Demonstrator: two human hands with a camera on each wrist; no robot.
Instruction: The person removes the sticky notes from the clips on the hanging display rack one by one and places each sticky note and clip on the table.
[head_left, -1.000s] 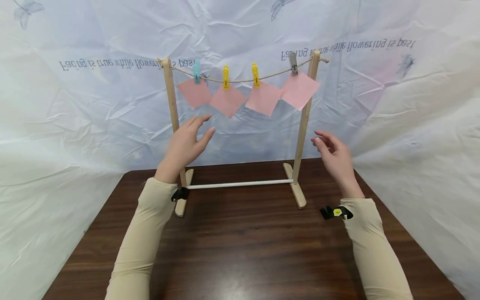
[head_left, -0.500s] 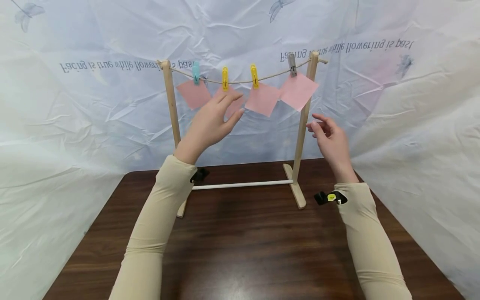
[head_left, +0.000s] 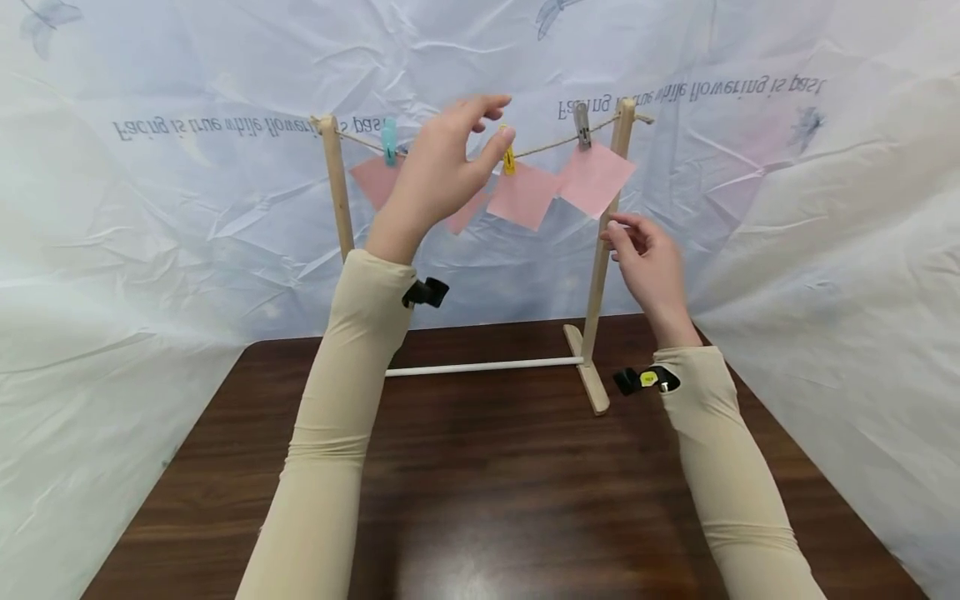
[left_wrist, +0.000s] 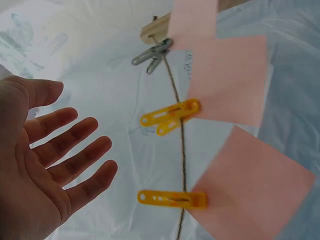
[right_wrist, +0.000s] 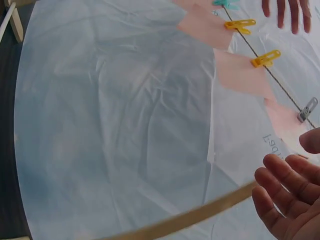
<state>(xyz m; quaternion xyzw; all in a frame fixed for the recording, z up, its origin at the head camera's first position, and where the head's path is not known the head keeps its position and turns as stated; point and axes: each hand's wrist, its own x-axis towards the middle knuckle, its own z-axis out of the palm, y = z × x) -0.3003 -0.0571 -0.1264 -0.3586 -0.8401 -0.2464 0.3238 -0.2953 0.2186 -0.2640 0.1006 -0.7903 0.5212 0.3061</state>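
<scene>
My left hand (head_left: 448,162) is raised near the string (head_left: 551,147), fingers spread and holding nothing. Beside it a yellow clothespin (head_left: 509,160) clips a pink paper square (head_left: 523,197). The other yellow clothespin (left_wrist: 170,198) shows in the left wrist view; the left hand hides it in the head view. My right hand (head_left: 651,265) is by the right wooden post (head_left: 597,287), loosely bent and holding nothing. Above it a grey clothespin (head_left: 582,127) clips another pink square (head_left: 597,178). At the far left hangs a blue clothespin (head_left: 389,140) with its pink square (head_left: 372,177).
The string runs between two upright posts, the left post (head_left: 337,192) partly behind my left arm. A white rod (head_left: 487,367) joins them low down, and a wooden foot (head_left: 587,371) stands on the dark table (head_left: 480,475). Printed cloth (head_left: 247,208) hangs behind.
My left hand has risen and moved right, from below the papers to the height of the string. The right hand has moved up and slightly left toward the post. The clips and papers stay put.
</scene>
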